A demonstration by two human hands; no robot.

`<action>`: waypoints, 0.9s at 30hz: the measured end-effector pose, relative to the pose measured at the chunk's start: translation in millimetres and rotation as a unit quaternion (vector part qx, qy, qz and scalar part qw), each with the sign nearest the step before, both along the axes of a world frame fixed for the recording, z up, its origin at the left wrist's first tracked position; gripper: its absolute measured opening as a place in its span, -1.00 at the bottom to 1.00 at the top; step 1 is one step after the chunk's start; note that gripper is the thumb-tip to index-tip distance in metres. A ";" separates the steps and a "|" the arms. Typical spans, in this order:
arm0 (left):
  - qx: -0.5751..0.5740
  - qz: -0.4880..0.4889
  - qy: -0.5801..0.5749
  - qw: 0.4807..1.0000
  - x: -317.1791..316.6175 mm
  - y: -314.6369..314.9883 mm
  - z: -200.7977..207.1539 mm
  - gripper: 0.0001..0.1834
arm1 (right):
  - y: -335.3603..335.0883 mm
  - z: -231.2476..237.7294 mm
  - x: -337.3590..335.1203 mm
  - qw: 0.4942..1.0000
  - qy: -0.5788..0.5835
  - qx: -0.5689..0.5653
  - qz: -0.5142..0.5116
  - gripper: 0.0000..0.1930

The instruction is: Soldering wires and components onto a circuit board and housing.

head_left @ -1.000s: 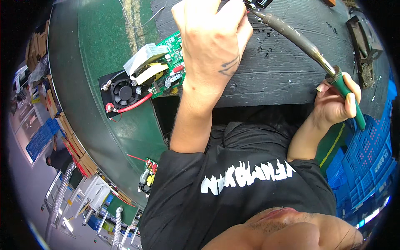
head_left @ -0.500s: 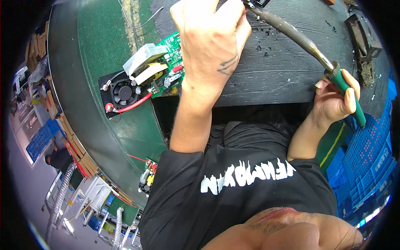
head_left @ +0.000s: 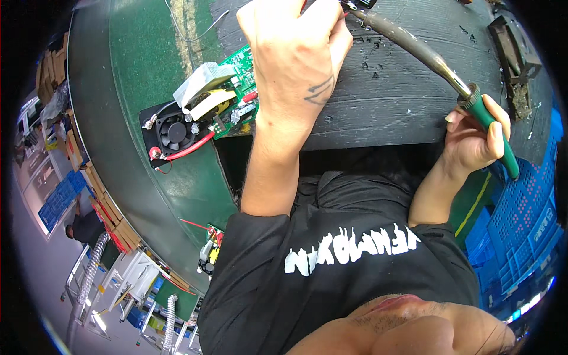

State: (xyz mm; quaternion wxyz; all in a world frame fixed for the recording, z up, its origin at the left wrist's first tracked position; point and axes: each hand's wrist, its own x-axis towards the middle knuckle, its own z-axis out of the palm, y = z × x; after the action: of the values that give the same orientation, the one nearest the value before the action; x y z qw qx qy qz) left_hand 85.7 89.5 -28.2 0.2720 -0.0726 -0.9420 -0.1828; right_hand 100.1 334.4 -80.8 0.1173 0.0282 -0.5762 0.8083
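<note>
**Soldering iron point(head_left: 435, 64) in the right hand point(head_left: 477, 137), left hand point(head_left: 296, 62) up at the top edge**

The right hand's grip is closed around the green handle, thumb and fingers wrapped on it, and the metal shaft slants up and left over the black wooden tabletop point(head_left: 402, 112). The iron's tip end is near a small black part point(head_left: 362, 3) and just beside the left hand. The left hand's fingers are bent (their tips are cut off, so I cannot tell how far that grip is open or what it holds). Left of that wrist lies a green circuit board point(head_left: 239, 65), with a black fan point(head_left: 176, 131) and a thick red wire point(head_left: 192, 148) at its near end. Farther right are a dark metal holder point(head_left: 507, 50) and a blue crate point(head_left: 526, 207).
</note>
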 end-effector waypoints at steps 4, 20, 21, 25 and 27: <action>-0.004 0.004 0.000 1.000 0.4 0.4 4.7 -0.75 | 2.1 0.8 0.1 1.000 0.008 -0.010 0.012 -0.55; 0.001 0.002 -0.003 1.000 0.3 0.2 3.3 -0.78 | 9.1 -6.7 -0.4 0.998 0.027 -0.056 0.017 -0.52; -0.001 0.003 -0.001 1.000 0.2 0.4 2.7 -0.78 | 9.4 -6.9 -0.3 0.998 0.024 -0.056 0.014 -0.52; 0.004 0.002 -0.003 1.000 0.4 -0.2 3.6 -0.79 | 10.9 -8.4 -1.4 0.998 0.034 -0.053 0.020 -0.52; 0.002 0.004 -0.001 1.000 0.4 -0.7 3.6 -0.79 | 11.9 -9.5 -1.0 0.998 0.029 -0.050 0.006 -0.52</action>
State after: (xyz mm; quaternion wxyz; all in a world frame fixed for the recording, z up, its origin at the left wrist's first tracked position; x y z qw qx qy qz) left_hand 86.1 88.9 -24.6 0.2715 -0.0677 -0.9424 -0.1832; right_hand 99.0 346.3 -90.2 0.1302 0.0498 -0.5312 0.8357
